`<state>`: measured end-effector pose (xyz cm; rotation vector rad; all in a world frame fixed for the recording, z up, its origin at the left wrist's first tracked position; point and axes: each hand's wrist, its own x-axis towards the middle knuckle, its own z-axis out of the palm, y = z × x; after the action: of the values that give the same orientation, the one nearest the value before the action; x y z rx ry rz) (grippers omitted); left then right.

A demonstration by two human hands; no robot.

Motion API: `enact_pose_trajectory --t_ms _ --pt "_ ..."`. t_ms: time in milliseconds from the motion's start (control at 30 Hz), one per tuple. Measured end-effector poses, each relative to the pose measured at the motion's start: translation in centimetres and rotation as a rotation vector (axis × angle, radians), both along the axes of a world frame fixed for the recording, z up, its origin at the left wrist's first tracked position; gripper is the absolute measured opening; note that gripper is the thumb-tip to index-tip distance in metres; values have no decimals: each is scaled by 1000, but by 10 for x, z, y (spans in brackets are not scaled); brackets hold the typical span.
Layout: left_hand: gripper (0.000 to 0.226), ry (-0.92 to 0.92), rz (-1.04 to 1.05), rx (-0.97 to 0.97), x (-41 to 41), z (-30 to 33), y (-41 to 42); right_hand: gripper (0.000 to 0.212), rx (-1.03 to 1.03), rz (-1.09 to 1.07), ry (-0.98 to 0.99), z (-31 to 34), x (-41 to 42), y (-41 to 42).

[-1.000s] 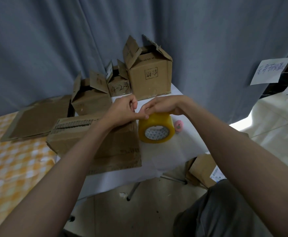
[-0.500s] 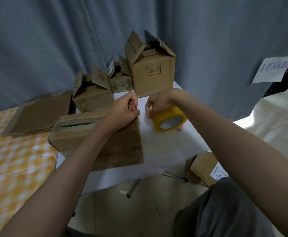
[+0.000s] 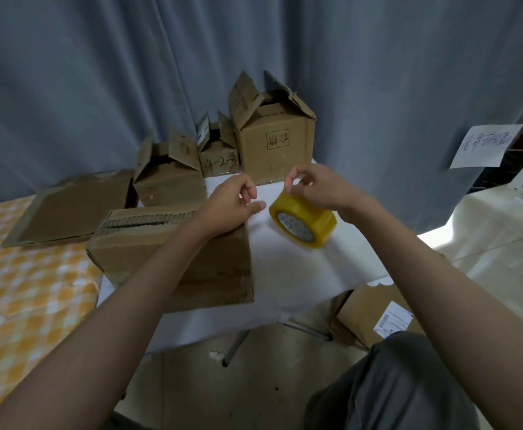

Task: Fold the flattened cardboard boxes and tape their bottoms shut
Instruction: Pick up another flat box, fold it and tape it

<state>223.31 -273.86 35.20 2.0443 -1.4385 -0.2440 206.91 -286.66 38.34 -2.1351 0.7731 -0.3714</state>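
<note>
1. Grey curtains are hanging behind a white-covered counter (image 3: 300, 268), with an orange checked surface (image 3: 21, 305) lying to the left of it.
2. Three folded boxes are standing upright at the far edge with top flaps open: a tall box (image 3: 275, 144), a small box marked "4-2-3" (image 3: 218, 158) beside it, and a low box (image 3: 167, 181) further left. Their bottoms are not being shown, so taping cannot be confirmed.
3. A closed box (image 3: 173, 259) is lying on its side at the near left of the counter, and a flattened box (image 3: 68, 209) is resting beyond it, overhanging the checked surface.
4. The yellow tape roll (image 3: 303, 221) is being held tilted just above the counter, to the right of the closed box.
5. The right hand (image 3: 319, 190) is gripping the roll from above, with its thumb and forefinger pinched at the top edge. Whether a free end is being held cannot be told.
6. The left hand (image 3: 232, 206) is resting over the far right corner of the closed box, fingers loosely curled, thumb extended toward the roll, holding nothing.
7. Judgement: the tape's free end is being sought. It is being advised that the roll be steadied by one hand while the end is lifted by a nail, then drawn out straight so it is not splitting or folding on itself.
</note>
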Motion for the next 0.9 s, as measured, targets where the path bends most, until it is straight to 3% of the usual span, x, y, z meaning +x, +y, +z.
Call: enact_pose_trajectory --t_ms 67,133,267,367,533,700,833,900 --pt "16 63 81 -123 2 3 8 15 69 -30 -65 -3 -9 6" --pt "14 -45 117 -149 3 5 18 13 118 -50 -118 -7 -14 13" --pt "65 -324 54 194 1 -3 35 11 167 -107 -175 -19 -15 20" --pt "70 -472 63 329 -1 -24 40 11 180 -143 -206 -27 -11 26" --pt "66 -457 195 315 -19 -27 32 9 166 -176 -250 -30 -8 33" --pt "71 -294 342 371 -34 -20 17 7 136 -196 -320 -20 -17 40" --pt "64 -71 303 135 -27 0 28 8 80 -196 -309 -14 -22 46" --pt "62 -190 324 96 -16 6 54 8 29 -190 -301 -14 -22 49"
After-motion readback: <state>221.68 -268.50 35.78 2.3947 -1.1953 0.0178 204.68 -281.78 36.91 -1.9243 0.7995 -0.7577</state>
